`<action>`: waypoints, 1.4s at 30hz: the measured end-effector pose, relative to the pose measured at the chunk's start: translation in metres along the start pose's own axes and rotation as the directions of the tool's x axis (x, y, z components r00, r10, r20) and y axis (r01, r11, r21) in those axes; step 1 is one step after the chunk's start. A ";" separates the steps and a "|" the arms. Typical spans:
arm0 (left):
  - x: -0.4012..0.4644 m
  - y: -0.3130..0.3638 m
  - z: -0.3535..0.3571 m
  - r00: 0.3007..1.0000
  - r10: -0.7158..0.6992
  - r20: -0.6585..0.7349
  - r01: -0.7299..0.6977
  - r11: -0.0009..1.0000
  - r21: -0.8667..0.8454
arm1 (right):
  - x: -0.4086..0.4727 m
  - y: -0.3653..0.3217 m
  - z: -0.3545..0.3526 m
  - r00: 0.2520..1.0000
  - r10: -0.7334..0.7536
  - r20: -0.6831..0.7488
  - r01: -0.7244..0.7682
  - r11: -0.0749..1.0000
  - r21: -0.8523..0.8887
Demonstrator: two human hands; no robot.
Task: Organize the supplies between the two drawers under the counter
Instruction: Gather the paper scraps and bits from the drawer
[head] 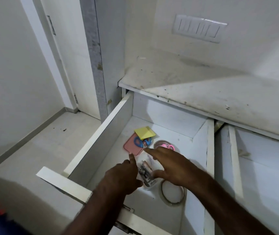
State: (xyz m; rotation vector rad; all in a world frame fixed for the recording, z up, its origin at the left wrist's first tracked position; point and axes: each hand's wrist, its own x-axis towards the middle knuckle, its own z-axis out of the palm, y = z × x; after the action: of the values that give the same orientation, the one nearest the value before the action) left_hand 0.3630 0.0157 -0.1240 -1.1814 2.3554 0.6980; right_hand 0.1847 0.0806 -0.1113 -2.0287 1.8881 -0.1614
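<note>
Left drawer, standing open under the desk: holding pink case, blue scissors, yellow sticky notes, pink scissors, stapler-like item, tape ring. Left hand is reaching, forefinger extended and touching the case's near edge, other fingers curled, gripping nothing. Right hand is hovering, fingers spread apart, forefinger nearing the blue scissors. Step judged: selecting an item. Next move is calling for a firm pinch, then transfer to the right drawer.
</note>
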 end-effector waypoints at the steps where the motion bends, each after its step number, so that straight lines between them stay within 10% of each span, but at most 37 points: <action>1: -0.001 0.001 -0.001 1.000 0.005 -0.015 -0.004 1.000 0.012 | -0.003 0.004 -0.002 0.999 -0.002 -0.046 0.004 0.999 0.034; 7: -0.014 0.027 -0.014 0.928 0.200 -0.314 -0.159 0.975 0.153 | -0.052 0.033 -0.031 0.930 -0.039 -0.365 0.067 0.996 0.062; 13: -0.017 0.100 -0.027 0.598 0.628 -0.498 -0.600 0.762 0.242 | -0.139 0.072 -0.052 0.731 0.096 -0.676 -0.089 0.995 0.045; 21: 0.003 0.226 0.004 0.314 0.927 -0.205 -0.812 0.374 0.447 | -0.250 0.148 -0.045 0.810 0.432 -0.397 -0.425 0.898 0.111; 28: 0.019 0.292 0.041 0.658 0.700 0.276 -0.723 0.485 0.492 | -0.287 0.191 -0.014 0.759 0.573 0.309 -0.619 0.782 0.068; 35: 0.028 0.319 0.082 0.794 0.424 0.435 -0.607 0.573 0.550 | -0.267 0.188 0.026 0.826 0.346 0.445 -0.265 0.935 -0.234; 42: 0.028 0.310 0.111 0.779 0.405 0.478 -0.619 0.616 0.487 | -0.290 0.195 0.038 0.874 0.090 0.478 -0.008 0.985 -0.170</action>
State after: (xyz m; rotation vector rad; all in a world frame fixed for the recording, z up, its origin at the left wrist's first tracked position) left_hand 0.1084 0.2248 -0.1499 -0.0539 2.3394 0.1838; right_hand -0.0151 0.3649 -0.1653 -1.8860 1.6650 0.4912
